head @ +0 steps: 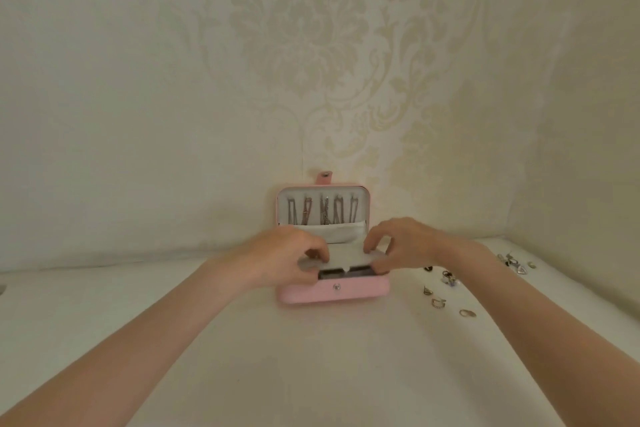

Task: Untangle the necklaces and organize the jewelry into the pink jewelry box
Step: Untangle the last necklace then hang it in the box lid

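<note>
Pink jewelry box (334, 293), lid open against the wall, on a pale surface (242, 357). Left hand (289, 258) and right hand (398, 246) each pinch its white inner flap (346, 257). Necklaces (323, 210) hang in the lid. Metal rings (446, 288) lie scattered right of the box.

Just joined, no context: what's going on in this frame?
A person is working at an open pink jewelry box on a white table. Both hands, left hand and right hand, hold a white panel over the box's base. Necklaces already hang in the lid. Loose rings lie on the table to the right, not yet put away.
</note>
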The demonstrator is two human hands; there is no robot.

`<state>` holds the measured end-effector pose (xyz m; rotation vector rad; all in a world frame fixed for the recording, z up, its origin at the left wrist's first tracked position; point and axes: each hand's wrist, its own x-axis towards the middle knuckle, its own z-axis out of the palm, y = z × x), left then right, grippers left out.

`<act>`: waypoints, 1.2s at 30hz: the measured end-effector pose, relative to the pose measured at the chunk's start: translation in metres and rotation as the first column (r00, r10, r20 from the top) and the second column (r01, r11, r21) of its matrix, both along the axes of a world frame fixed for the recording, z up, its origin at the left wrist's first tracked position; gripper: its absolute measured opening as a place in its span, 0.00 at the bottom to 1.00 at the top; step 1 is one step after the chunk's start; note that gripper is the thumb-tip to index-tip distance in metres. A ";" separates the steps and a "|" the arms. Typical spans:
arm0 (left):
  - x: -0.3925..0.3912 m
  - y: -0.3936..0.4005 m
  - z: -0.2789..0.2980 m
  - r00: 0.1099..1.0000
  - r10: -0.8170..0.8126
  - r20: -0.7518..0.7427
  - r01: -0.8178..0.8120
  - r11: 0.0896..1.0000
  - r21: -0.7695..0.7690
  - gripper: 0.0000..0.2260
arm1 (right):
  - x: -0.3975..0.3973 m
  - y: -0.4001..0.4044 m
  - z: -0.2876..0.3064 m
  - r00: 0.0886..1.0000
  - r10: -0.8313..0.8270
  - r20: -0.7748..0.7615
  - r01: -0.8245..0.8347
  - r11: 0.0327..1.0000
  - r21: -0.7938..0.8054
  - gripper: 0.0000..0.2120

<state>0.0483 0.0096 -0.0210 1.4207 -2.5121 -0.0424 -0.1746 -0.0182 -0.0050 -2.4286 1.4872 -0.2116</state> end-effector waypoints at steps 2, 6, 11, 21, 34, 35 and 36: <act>0.006 -0.005 0.007 0.981 0.031 -0.191 -0.040 0.998 -0.045 0.08 | -0.002 -0.007 0.008 0.983 -0.011 0.181 0.017 0.999 -0.032 0.06; 0.018 -0.019 0.004 0.861 0.065 -0.505 -0.178 0.968 -0.179 0.06 | 0.004 -0.024 0.012 0.888 -0.030 0.459 0.110 0.983 -0.147 0.03; 0.020 -0.038 -0.011 0.625 0.134 -0.769 -0.433 0.879 -0.199 0.03 | 0.020 -0.044 -0.006 0.645 -0.128 0.753 0.368 0.916 -0.160 0.02; 0.011 -0.048 -0.010 0.443 0.232 -0.866 -0.554 0.831 -0.061 0.03 | 0.031 -0.062 -0.022 0.295 -0.294 0.909 0.460 0.878 0.134 0.06; 0.003 -0.051 -0.015 -0.052 0.322 -0.945 -0.073 0.943 0.325 0.09 | 0.026 -0.052 -0.021 0.006 -0.377 0.926 0.082 0.923 0.375 0.08; 0.002 -0.052 -0.015 -0.034 0.322 -0.946 -0.069 0.944 0.324 0.09 | 0.022 -0.052 -0.021 -0.001 -0.385 0.923 0.079 0.920 0.384 0.09; 0.000 -0.052 -0.016 -0.021 0.327 -0.945 -0.062 0.943 0.328 0.09 | 0.019 -0.052 -0.021 -0.006 -0.394 0.919 0.078 0.916 0.393 0.09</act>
